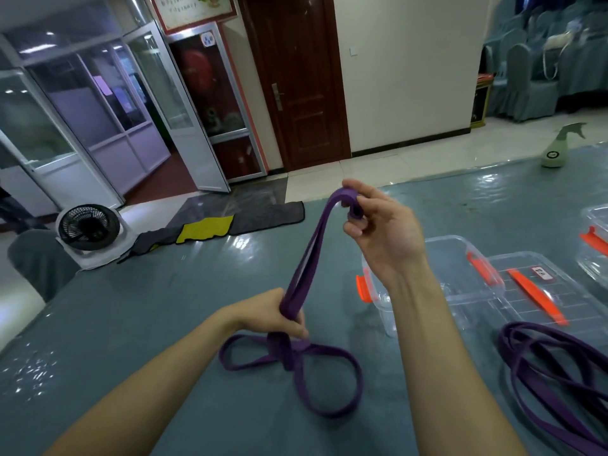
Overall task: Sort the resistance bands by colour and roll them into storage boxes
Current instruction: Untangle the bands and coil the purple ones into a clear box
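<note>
A purple resistance band (311, 255) is stretched between both hands above the table. My right hand (381, 232) pinches its folded upper end, raised at centre. My left hand (276, 312) grips the doubled band lower down, and below it two loose purple loops (329, 383) rest on the table. A pile of more purple bands (552, 373) lies at the lower right. An open clear storage box (457, 258) with orange latches stands to the right, behind my right forearm, with its clear lid (533, 291) next to it.
The table carries a grey-blue glossy cover (131, 324). Another clear box (597, 238) sits at the right edge. A pale spray bottle (556, 149) stands at the far right. A fan (88, 228) and cloths (204, 230) lie past the far left edge.
</note>
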### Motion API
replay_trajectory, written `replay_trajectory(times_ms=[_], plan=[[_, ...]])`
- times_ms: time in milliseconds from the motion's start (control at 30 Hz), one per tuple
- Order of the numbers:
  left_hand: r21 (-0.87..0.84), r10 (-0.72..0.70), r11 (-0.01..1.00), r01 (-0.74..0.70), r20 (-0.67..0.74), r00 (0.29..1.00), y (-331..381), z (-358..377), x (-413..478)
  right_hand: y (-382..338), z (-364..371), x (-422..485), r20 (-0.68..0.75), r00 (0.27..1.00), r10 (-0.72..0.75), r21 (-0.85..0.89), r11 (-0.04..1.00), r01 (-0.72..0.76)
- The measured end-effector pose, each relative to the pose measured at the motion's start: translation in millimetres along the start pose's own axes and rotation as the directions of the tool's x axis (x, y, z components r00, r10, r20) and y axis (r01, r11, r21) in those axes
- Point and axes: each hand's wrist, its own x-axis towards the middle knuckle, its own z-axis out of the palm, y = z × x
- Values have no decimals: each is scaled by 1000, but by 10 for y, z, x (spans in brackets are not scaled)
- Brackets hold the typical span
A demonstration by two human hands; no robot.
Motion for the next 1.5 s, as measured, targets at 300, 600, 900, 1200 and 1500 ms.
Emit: replay_trajectory(times_ms=[300, 600, 900, 1200, 1500], plan=[[-212, -211, 977, -31, -977, 41, -568, -660, -434, 80, -304, 111, -108, 994, 8, -60, 998, -15], [68, -15, 989, 130, -834, 552, -644, -379, -492, 331, -305, 196, -67, 993, 99, 46, 994, -96], [400, -629, 696, 596, -59, 775, -891, -132, -573, 499, -300, 135, -92, 980, 178, -380, 903, -200], [-168, 154, 953, -251, -441, 884, 263, 146, -285, 431, -494, 16, -69, 924, 377, -899, 378, -221], [-303, 104, 885, -353, -612, 784, 371, 436, 118, 267, -770, -27, -67, 931, 359, -700, 648, -300]])
